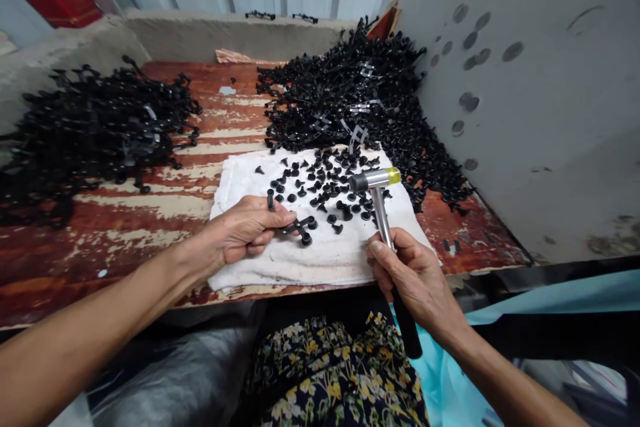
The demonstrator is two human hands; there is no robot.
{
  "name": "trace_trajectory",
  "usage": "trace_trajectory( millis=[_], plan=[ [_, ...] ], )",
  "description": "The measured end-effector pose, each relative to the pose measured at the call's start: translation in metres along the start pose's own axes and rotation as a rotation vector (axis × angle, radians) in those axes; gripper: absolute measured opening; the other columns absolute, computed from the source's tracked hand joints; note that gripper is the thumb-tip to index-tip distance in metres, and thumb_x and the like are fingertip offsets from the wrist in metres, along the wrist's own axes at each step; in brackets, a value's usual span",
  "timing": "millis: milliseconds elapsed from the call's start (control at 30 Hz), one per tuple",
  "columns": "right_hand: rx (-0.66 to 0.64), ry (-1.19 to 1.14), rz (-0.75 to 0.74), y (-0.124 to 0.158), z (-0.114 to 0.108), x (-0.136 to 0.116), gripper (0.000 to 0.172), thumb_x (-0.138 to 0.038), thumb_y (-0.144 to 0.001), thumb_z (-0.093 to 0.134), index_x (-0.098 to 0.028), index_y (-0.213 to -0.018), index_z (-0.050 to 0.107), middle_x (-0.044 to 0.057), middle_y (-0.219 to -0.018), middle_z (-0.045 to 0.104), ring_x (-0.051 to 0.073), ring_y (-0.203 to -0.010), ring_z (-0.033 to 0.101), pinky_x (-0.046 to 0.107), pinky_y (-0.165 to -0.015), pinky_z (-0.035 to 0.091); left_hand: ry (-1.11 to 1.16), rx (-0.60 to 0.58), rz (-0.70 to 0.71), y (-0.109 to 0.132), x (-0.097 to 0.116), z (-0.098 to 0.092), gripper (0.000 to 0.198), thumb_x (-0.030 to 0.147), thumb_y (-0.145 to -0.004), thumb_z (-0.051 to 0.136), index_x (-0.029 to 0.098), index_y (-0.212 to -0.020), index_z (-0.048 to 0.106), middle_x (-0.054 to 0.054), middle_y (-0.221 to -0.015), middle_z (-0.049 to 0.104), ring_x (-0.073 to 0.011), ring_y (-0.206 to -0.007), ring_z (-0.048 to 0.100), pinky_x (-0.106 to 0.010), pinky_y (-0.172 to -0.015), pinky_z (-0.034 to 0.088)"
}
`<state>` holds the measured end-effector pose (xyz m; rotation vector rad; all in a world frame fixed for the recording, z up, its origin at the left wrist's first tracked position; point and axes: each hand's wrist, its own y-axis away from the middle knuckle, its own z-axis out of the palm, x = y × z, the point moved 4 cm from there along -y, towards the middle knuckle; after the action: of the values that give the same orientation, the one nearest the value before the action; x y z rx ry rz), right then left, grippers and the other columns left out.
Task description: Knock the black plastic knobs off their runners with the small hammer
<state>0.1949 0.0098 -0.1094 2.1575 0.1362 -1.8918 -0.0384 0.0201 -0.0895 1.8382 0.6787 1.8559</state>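
Head view of a seated person at a worn, red-painted wooden bench. The left hand rested on a white cloth, fingers curled and pressed together, pinching the near end of a branched black plastic part that lay flat on the cloth just right of the fingertips. The right hand was closed in a fist around the dark handle of a small hammer, whose metal head with a yellow tip was raised above the cloth, up and to the right of the held part. Loose black studs were scattered over the far half of the cloth, between the hammer head and the left hand. A large heap of black parts lay beyond the cloth against a grey panel, and a second heap lay at the bench's left end, well apart from the cloth. A floral garment covered the lap below the bench edge.
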Motion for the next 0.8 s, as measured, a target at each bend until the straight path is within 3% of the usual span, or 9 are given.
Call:
trace_trajectory(
  millis=[100, 233, 600, 733, 800],
  plan=[
    [-0.009, 0.0, -0.013, -0.0009, -0.0006, 0.0005, 0.034, -0.052, -0.084, 0.058, -0.02, -0.078, 0.051, -0.01, -0.041, 0.041, 0.006, -0.032, 0.034, 0.019, -0.035, 0.024, 0.017, 0.011, -0.016, -0.0006, 0.0004, -0.0004, 0.024, 0.007, -0.087, 0.06, 0.009, -0.064, 0.055, 0.0, -0.046, 0.055, 0.0008, -0.028, 0.022, -0.01, -0.028, 0.016],
    [-0.023, 0.009, -0.011, -0.0015, -0.0015, 0.0015, 0.031, -0.049, -0.086, 0.057, -0.02, -0.081, 0.051, -0.011, -0.041, 0.04, 0.006, -0.033, 0.034, 0.019, -0.036, 0.024, 0.013, 0.014, -0.02, -0.0013, -0.0003, -0.0001, 0.023, 0.006, -0.087, 0.06, 0.009, -0.065, 0.055, -0.006, -0.059, 0.065, 0.0018, -0.028, 0.024, -0.01, -0.028, 0.016],
    [-0.03, 0.005, -0.012, -0.0036, -0.0009, 0.0036, 0.03, -0.049, -0.085, 0.057, -0.02, -0.081, 0.05, -0.012, -0.04, 0.04, 0.007, -0.032, 0.033, 0.019, -0.035, 0.024, -0.014, 0.019, -0.017, -0.0023, -0.0008, 0.0017, 0.022, 0.007, -0.087, 0.06, 0.009, -0.066, 0.055, -0.007, -0.061, 0.066, 0.0018, -0.028, 0.022, -0.01, -0.028, 0.016],
    [-0.048, 0.033, -0.024, -0.003, -0.0022, 0.0024, 0.028, -0.048, -0.088, 0.054, -0.021, -0.083, 0.051, -0.012, -0.041, 0.038, 0.007, -0.032, 0.033, 0.019, -0.034, 0.026, -0.035, 0.029, 0.002, -0.0033, -0.0008, 0.0027, 0.021, 0.008, -0.088, 0.059, 0.01, -0.068, 0.054, -0.006, -0.061, 0.066, 0.0014, -0.029, 0.021, -0.011, -0.028, 0.016],
    [-0.057, 0.117, -0.071, -0.0014, -0.0032, -0.0017, 0.025, -0.044, -0.091, 0.052, -0.02, -0.084, 0.053, -0.01, -0.045, 0.043, 0.008, -0.036, 0.039, 0.02, -0.038, 0.033, -0.053, 0.057, 0.01, -0.0027, -0.0004, 0.0035, 0.021, 0.009, -0.087, 0.06, 0.011, -0.068, 0.053, -0.006, -0.061, 0.067, 0.001, -0.029, 0.021, -0.011, -0.028, 0.015]
  ],
)
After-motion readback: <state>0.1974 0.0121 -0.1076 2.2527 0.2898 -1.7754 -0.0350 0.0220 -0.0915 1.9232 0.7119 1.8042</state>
